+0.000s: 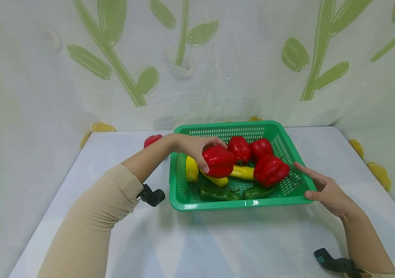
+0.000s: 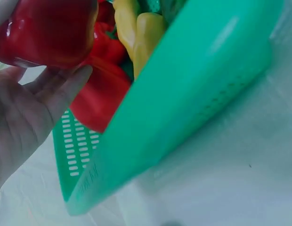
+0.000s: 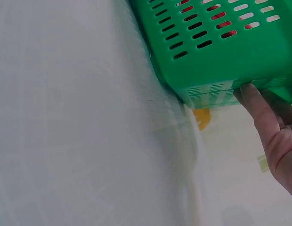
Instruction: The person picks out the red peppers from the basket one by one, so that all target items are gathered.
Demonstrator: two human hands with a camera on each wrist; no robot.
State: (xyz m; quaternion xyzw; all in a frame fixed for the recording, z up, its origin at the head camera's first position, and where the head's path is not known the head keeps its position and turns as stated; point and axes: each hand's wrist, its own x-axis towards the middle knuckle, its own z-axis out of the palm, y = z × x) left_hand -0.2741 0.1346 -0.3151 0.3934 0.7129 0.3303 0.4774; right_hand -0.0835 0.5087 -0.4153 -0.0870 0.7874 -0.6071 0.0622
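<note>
My left hand (image 1: 191, 147) grips a red bell pepper (image 1: 219, 162) over the left part of a green plastic basket (image 1: 215, 207). In the left wrist view, the fingers (image 2: 66, 94) curl at the underside of that pepper. My right hand (image 1: 329, 195) holds the basket's right side, its thumb at the near right corner and its index finger along the rim. Seen from the right wrist, its fingers reach the slotted wall. Inside the basket lie several red peppers (image 1: 271, 171), yellow peppers (image 1: 243, 172) and green peppers (image 1: 219, 194).
Another red pepper (image 1: 152, 139) is on the white table (image 1: 142, 231), left of the basket and partly behind my left forearm. A pale wall covering (image 1: 218, 92) with green leaf prints rises behind the table. Black straps (image 1: 151, 195) circle both wrists.
</note>
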